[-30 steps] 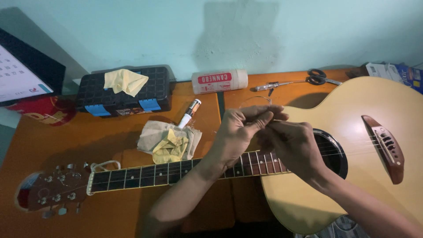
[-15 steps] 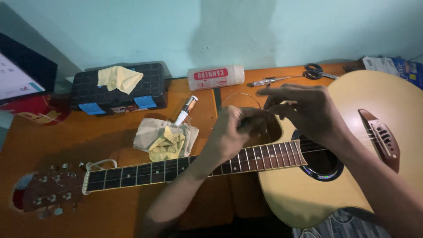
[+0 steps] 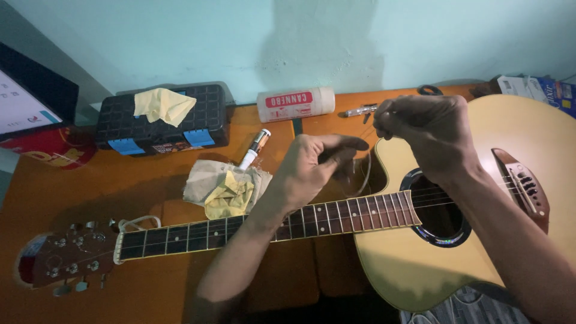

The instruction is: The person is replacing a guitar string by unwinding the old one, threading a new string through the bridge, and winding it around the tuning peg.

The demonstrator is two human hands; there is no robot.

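1. Orange wooden table (image 3: 120,186) against a pale turquoise wall; head view only.
2. Acoustic guitar (image 3: 420,264) lies flat across the table, headstock to the left, body to the right.
3. Left hand (image 3: 312,171) hovers above the neck, fingers pinched together on a thin guitar string (image 3: 367,171).
4. Right hand (image 3: 429,129) is closed in a fist over the upper bout, gripping the same string's upper end.
5. Crumpled cloths (image 3: 225,186) lie just beside the neck; a marker pen (image 3: 255,147) and a black toolbox (image 3: 162,123) sit behind them.
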